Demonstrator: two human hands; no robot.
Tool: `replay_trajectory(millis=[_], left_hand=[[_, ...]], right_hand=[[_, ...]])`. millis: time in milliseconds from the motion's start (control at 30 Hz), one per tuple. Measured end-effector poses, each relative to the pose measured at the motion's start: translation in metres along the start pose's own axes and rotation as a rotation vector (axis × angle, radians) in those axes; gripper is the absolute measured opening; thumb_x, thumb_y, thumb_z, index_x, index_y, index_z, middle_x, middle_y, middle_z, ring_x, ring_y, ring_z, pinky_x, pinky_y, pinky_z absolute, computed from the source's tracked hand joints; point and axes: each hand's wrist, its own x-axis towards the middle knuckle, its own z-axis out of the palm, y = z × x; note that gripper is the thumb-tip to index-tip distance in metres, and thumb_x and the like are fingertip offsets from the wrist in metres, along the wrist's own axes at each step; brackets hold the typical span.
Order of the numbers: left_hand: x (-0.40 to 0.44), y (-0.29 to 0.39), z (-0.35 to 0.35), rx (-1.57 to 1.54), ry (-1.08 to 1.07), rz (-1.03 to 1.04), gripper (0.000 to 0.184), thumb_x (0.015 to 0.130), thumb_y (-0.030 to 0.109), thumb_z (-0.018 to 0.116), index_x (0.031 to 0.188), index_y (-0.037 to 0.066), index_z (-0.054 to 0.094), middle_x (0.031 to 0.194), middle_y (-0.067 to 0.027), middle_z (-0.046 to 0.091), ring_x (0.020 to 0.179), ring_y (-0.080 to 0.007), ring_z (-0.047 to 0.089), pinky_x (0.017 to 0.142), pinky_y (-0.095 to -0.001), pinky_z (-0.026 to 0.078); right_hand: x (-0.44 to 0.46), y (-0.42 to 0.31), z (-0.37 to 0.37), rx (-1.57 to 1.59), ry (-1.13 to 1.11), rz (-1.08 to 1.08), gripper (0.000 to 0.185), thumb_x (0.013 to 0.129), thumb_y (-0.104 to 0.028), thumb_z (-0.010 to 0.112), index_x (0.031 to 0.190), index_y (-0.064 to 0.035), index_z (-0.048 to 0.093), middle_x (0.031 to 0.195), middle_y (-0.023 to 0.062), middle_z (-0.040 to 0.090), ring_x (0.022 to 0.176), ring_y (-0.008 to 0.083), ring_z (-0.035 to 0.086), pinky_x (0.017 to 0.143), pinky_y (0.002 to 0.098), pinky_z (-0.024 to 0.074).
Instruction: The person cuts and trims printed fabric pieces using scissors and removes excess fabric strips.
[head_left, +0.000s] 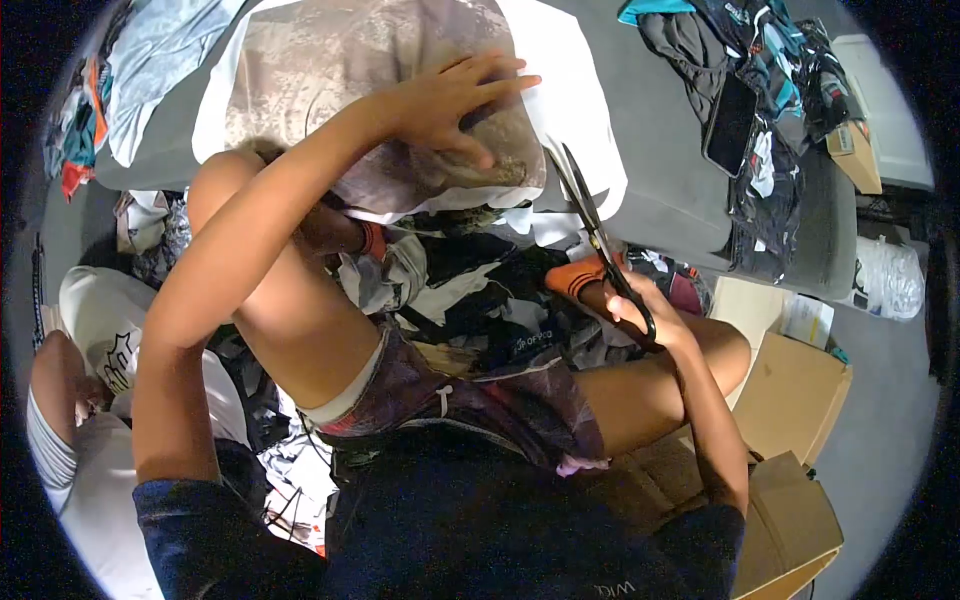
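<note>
A piece of brown and beige patterned fabric (300,85) with white borders lies spread over the grey padded surface in front of me. My left hand (450,110) rests on its right part, fingers spread toward the white border. In my right hand (645,305) is a pair of black-handled scissors (590,205), gripped by the handles. The blades point up and away from me, slightly parted, and their tips are over or beside the white margin (575,100); whether they touch it I cannot tell.
Fabric scraps (480,290) are heaped on the floor between my legs. A dark phone (730,125) and crumpled clothes (780,60) lie at the right of the grey surface (660,180). Cardboard boxes (790,400) stand at my right. Another person in white (100,490) sits close on my left.
</note>
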Motion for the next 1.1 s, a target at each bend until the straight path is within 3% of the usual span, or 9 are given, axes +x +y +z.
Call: replay_trajectory(millis=[133,233,333,467,633,667,733,900,1100], left_hand=[[0.018,0.005,0.005,-0.041,0.057,0.049,0.082,0.075,0.052,0.067,0.142,0.018,0.034,0.146,-0.0123,0.031,0.138,-0.0361,0.021,0.112,-0.0484,0.019],[0.024,0.000,0.008,-0.016,-0.026,0.066,0.082,0.075,0.054,0.066,0.142,0.019,0.035,0.146,-0.0087,0.033,0.138,-0.0351,0.022,0.112,-0.0497,0.018],[0.025,-0.006,0.011,0.046,-0.042,0.101,0.082,0.075,0.057,0.065,0.142,0.021,0.034,0.149,-0.0066,0.029,0.138,-0.0347,0.021,0.112,-0.0516,0.017],[0.026,-0.008,0.014,0.112,-0.040,0.072,0.080,0.074,0.060,0.063,0.141,0.025,0.037,0.150,-0.0026,0.029,0.139,-0.0320,0.021,0.112,-0.0499,0.016],[0.027,-0.001,0.006,0.143,-0.062,0.064,0.085,0.069,0.066,0.064,0.140,0.028,0.038,0.149,-0.0016,0.030,0.137,-0.0343,0.023,0.109,-0.0569,0.016],[0.029,0.001,0.001,0.138,-0.065,0.056,0.085,0.069,0.066,0.064,0.140,0.028,0.038,0.149,-0.0016,0.030,0.137,-0.0343,0.023,0.109,-0.0569,0.016],[0.033,0.004,-0.006,0.074,-0.163,0.032,0.084,0.076,0.062,0.060,0.143,0.019,0.033,0.150,-0.0146,0.024,0.138,-0.0390,0.018,0.111,-0.0534,0.011],[0.034,0.009,-0.012,0.136,-0.207,0.000,0.082,0.077,0.066,0.056,0.143,0.024,0.033,0.150,-0.0124,0.023,0.138,-0.0391,0.016,0.111,-0.0556,0.008],[0.036,0.001,-0.005,0.098,-0.193,0.019,0.085,0.076,0.069,0.055,0.144,0.025,0.031,0.152,-0.0140,0.019,0.139,-0.0386,0.015,0.111,-0.0548,0.009]], right_hand=[[0.003,-0.025,0.006,0.021,0.023,-0.053,0.046,0.083,-0.050,0.064,0.091,-0.0045,0.057,0.077,-0.0021,0.047,0.074,0.0101,0.044,0.065,0.0266,0.0375],[0.013,-0.013,0.008,0.019,0.039,-0.027,0.038,0.083,-0.043,0.066,0.081,-0.0065,0.055,0.071,-0.0045,0.046,0.068,0.0079,0.042,0.059,0.0248,0.0330],[0.023,-0.014,0.010,0.064,0.066,-0.006,0.039,0.083,-0.042,0.068,0.070,-0.0088,0.051,0.060,-0.0069,0.042,0.056,0.0054,0.037,0.050,0.0237,0.0279],[0.031,-0.016,0.011,0.050,0.095,0.037,0.040,0.082,-0.041,0.069,0.068,-0.0079,0.052,0.059,-0.0064,0.042,0.056,0.0054,0.038,0.049,0.0242,0.0301],[0.036,-0.024,0.018,-0.016,0.123,-0.009,0.041,0.081,-0.040,0.071,0.067,-0.0067,0.050,0.058,-0.0064,0.041,0.056,0.0051,0.037,0.049,0.0246,0.0308],[0.037,-0.024,0.020,-0.025,0.138,-0.025,0.042,0.082,-0.038,0.071,0.066,-0.0067,0.048,0.058,-0.0062,0.039,0.056,0.0055,0.037,0.049,0.0254,0.0305],[0.039,-0.018,0.024,-0.030,0.150,-0.037,0.043,0.082,-0.037,0.071,0.064,-0.0068,0.046,0.058,-0.0060,0.038,0.056,0.0059,0.036,0.049,0.0263,0.0301],[0.043,-0.004,0.026,-0.080,0.192,-0.106,0.050,0.082,-0.035,0.071,0.059,-0.0077,0.036,0.056,-0.0048,0.032,0.055,0.0086,0.032,0.048,0.0296,0.0273],[0.042,-0.012,0.029,-0.067,0.211,-0.134,0.051,0.083,-0.034,0.071,0.059,-0.0076,0.035,0.056,-0.0052,0.031,0.055,0.0081,0.030,0.047,0.0292,0.0266]])
